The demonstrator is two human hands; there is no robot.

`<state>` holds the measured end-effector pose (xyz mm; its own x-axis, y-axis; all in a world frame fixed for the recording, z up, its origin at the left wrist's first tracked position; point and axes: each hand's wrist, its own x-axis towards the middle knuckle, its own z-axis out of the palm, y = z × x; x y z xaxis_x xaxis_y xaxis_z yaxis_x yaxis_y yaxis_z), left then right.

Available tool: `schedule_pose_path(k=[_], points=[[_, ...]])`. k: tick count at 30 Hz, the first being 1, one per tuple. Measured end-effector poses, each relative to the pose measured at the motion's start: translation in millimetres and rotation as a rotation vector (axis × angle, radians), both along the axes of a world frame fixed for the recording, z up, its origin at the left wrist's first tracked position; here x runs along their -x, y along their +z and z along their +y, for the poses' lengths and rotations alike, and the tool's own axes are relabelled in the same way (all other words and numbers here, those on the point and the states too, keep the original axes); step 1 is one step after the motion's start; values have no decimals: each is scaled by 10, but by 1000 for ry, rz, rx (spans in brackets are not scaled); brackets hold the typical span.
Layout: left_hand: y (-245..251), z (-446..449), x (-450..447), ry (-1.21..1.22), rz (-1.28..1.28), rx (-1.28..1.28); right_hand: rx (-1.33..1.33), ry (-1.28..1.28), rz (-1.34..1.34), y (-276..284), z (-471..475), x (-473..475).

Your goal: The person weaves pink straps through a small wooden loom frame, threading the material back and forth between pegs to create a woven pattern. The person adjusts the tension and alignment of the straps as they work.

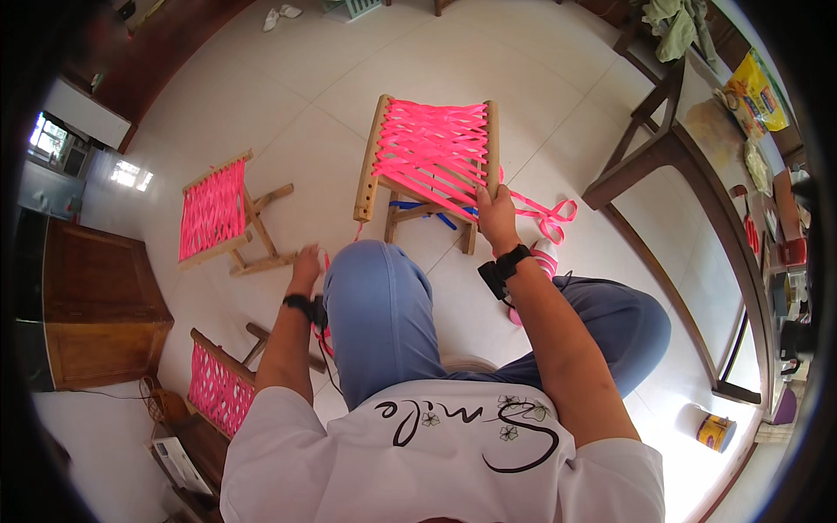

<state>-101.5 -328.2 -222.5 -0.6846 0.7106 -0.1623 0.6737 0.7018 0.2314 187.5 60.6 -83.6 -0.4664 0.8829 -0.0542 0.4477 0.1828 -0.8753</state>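
Observation:
A wooden folding stool (492,140) stands before my knees, its seat partly woven with pink webbing (431,134) between two drilled rails. My right hand (497,212) grips the near end of the stool's right rail, by the lowest pink strands. Loose pink ribbon (556,212) lies in loops on the floor to the right. Blue strips show among the stool's legs. My left hand (306,263) is beside my left knee, near a pink strand (327,261); whether it holds that strand is unclear. Each wrist wears a black band with a device.
A woven pink stool (212,212) stands at the left, with another (221,382) below it. A wooden-framed table (693,157) curves along the right, bearing a yellow bag (758,95) and red-handled scissors (751,232). A wooden cabinet (104,281) is at far left; a tin (716,433) lies at lower right.

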Motion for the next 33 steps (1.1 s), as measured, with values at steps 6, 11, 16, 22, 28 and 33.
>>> schedule_pose_path(k=[6,11,16,22,28,33], points=[[1241,1717,-71,170,-999,-687,-11,-43,15,-69,-7,33],[926,1333,-48,198,-800,-366,-32,-10,-12,-66,-2,2],[-464,-473,-559,620,-1105,-373,-107,-35,81,-57,-23,13],[-1108,-1701,-416,135,-354,475,5,-24,46,-13,-17,22],[241,242,172,-65,-337,-373,-8,-12,61,-4,-16,21],[1301,1641,-26,134,-989,-629,9,-18,50,-8,-23,19]])
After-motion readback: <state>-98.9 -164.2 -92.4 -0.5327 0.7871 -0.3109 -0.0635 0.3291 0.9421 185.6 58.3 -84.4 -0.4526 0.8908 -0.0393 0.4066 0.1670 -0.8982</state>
